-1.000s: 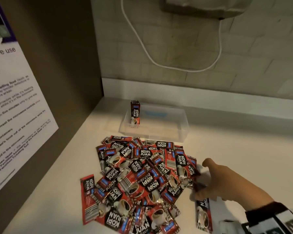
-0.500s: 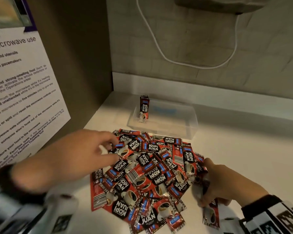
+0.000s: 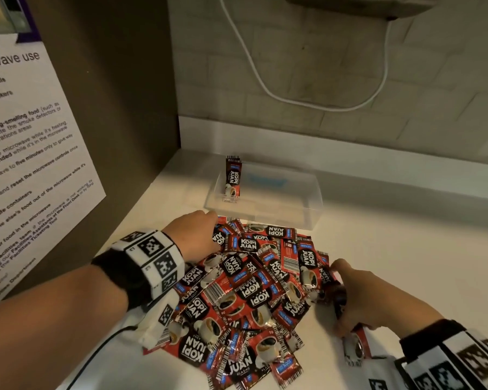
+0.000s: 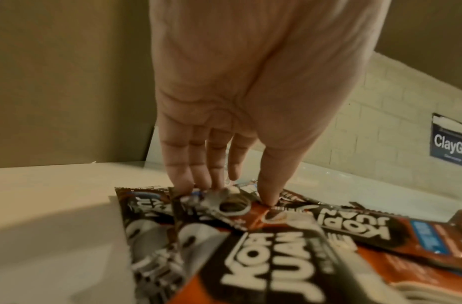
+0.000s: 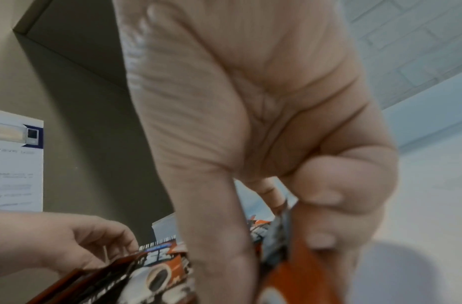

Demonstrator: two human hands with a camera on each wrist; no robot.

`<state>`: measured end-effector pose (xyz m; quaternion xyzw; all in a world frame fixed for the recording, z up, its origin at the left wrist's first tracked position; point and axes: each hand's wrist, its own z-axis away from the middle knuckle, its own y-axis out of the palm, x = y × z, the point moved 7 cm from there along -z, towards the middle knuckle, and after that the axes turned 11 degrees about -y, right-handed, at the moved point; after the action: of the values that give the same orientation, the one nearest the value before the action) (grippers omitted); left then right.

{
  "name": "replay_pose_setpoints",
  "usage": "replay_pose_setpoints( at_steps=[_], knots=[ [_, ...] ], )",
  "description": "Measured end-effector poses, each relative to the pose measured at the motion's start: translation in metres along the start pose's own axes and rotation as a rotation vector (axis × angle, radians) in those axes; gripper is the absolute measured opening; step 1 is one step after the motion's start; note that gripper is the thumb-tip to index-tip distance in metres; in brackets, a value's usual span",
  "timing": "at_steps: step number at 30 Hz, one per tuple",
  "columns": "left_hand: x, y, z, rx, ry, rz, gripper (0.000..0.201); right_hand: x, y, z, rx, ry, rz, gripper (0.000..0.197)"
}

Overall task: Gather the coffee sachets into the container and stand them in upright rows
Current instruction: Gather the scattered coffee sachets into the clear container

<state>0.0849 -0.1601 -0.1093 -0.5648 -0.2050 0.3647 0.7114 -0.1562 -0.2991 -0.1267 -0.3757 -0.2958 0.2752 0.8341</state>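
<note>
The coffee sachets (image 3: 245, 291) lie in a loose pile on the bench (image 3: 392, 249); one sachet (image 3: 233, 178) stands upright in the clear container (image 3: 307, 218) just behind the pile. Left hand (image 3: 195, 235) — grip open, straight fingertips (image 4: 184, 185) pressing the pile's far-left edge. Right hand (image 3: 372, 299) — grip closed around a sachet at the pile's right edge.

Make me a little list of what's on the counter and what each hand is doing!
container: clear plastic rectangular container at the back of the white counter
standing sachet: one red-and-black coffee sachet upright in its left corner
pile: heap of red-and-black coffee sachets lying flat in front
left hand: straight fingers press the heap's far left edge
right hand: grips sachets at the right edge
</note>
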Motion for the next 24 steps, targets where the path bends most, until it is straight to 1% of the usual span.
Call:
replay_pose_setpoints(
  at_steps=[3,6,10,13,16,18,20,21,23,24],
  knots=[
    [-0.002,-0.002,-0.005,-0.023,-0.011,0.005,0.047,0.001,-0.012,0.001,-0.070,-0.038,-0.002,0.089],
    [-0.005,-0.005,-0.007,-0.025,-0.013,0.039,0.038,0.008,-0.030,0.001,-0.213,-0.103,-0.066,0.081],
    [-0.006,-0.012,-0.009,-0.020,-0.023,0.114,0.015,0.021,-0.053,0.001,-0.402,-0.191,-0.285,0.068],
    [-0.005,-0.019,-0.008,-0.010,-0.011,0.185,0.006,0.032,-0.061,-0.004,-0.456,-0.247,-0.438,0.062],
    [-0.004,-0.029,-0.001,-0.019,0.007,0.265,0.007,0.047,-0.063,-0.017,-0.445,-0.315,-0.387,0.062],
    [-0.005,-0.032,0.006,-0.014,0.022,0.319,0.011,0.059,-0.060,-0.027,-0.418,-0.342,-0.349,0.069],
    [-0.012,-0.030,0.015,0.016,0.055,0.327,0.018,0.067,-0.055,-0.037,-0.381,-0.307,-0.326,0.080],
    [-0.016,-0.028,0.018,0.027,0.079,0.307,0.025,0.069,-0.052,-0.042,-0.364,-0.269,-0.306,0.081],
    [-0.026,-0.023,0.020,0.020,0.120,0.224,0.040,0.071,-0.049,-0.050,-0.332,-0.185,-0.253,0.072],
    [-0.030,-0.021,0.019,0.005,0.135,0.178,0.042,0.073,-0.047,-0.053,-0.318,-0.154,-0.217,0.067]
  ],
)
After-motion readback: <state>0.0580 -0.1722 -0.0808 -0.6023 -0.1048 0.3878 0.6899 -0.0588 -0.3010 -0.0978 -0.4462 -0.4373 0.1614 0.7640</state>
